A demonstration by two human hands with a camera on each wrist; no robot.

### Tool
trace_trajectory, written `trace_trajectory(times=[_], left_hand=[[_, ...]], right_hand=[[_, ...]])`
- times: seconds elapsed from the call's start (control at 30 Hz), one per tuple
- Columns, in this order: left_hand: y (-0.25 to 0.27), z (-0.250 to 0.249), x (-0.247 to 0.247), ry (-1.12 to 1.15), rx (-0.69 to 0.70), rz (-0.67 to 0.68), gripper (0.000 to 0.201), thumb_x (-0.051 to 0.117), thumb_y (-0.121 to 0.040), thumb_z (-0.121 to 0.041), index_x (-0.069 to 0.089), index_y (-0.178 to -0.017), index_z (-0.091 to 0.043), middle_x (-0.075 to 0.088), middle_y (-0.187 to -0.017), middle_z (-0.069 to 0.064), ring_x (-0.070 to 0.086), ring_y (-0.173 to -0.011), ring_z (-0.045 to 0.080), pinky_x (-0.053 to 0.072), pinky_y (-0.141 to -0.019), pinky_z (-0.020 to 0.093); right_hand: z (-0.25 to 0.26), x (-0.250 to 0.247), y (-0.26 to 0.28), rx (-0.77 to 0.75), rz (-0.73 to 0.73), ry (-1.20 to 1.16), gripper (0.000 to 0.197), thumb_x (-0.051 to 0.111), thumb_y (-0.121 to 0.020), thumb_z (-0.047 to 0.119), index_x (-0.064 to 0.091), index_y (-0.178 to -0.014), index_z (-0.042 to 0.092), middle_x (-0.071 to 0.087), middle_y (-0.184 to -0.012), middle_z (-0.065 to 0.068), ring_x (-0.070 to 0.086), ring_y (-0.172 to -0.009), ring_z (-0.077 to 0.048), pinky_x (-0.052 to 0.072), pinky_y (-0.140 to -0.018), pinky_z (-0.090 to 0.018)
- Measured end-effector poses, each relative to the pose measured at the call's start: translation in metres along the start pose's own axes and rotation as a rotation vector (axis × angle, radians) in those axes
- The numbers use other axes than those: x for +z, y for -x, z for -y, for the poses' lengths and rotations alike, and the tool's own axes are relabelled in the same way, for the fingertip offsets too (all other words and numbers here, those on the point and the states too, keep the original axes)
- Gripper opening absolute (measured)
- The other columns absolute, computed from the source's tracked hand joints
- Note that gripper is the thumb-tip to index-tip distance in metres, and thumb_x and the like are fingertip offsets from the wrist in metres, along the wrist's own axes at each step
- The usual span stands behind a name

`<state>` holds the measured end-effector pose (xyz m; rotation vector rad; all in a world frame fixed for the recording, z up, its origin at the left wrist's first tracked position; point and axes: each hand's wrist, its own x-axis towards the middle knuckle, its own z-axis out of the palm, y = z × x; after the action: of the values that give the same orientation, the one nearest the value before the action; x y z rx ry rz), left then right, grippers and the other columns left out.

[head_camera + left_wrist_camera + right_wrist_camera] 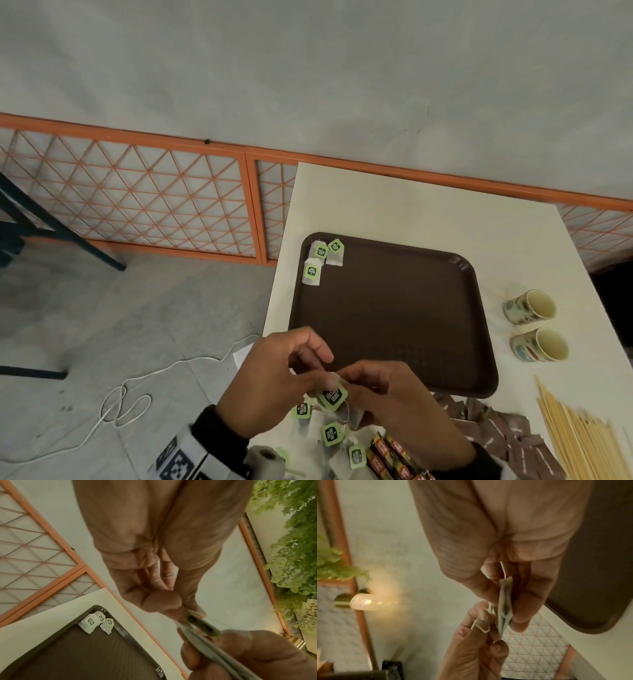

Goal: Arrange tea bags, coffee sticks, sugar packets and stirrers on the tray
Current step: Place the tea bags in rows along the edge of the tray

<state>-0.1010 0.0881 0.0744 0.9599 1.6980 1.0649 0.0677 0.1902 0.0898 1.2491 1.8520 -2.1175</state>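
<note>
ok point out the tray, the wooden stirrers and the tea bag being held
tray (394,308): head view, bare middle of its brown floor
wooden stirrers (575,435): head view, middle of the bundle on the table
held tea bag (333,397): head view, its green tag between both hands

White rectangular table (428,212) carries: dark brown plastic tray (394,308) mid-table, two printed paper cups (534,325) lying on their sides to its right, bundle of pale wooden stirrers (579,442) near right, brown sugar packets (493,428), red-black coffee sticks (390,455), loose green-tagged tea bags (334,437) at near edge.
</note>
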Motion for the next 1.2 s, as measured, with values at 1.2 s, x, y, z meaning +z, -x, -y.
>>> trace_trajectory(times=[1.2], left_hand=[[-0.03, 0.092, -0.024, -0.15, -0.384, -0.171, 0.015, 0.067, -0.088, -0.038, 0.065, -0.086, -0.023, 0.072, -0.076, -0.009, 0.07, -0.071, 0.007, 0.052, -0.068, 0.014]], right_hand=[[-0.009, -0.066, -0.255, 0.251, -0.541, 0.209, 0.013, 0.08, -0.079, 0.02, 0.073, -0.083, 0.009, 0.074, -0.074, -0.006, 0.065, -0.05, -0.011, 0.057, -0.058, -0.026]])
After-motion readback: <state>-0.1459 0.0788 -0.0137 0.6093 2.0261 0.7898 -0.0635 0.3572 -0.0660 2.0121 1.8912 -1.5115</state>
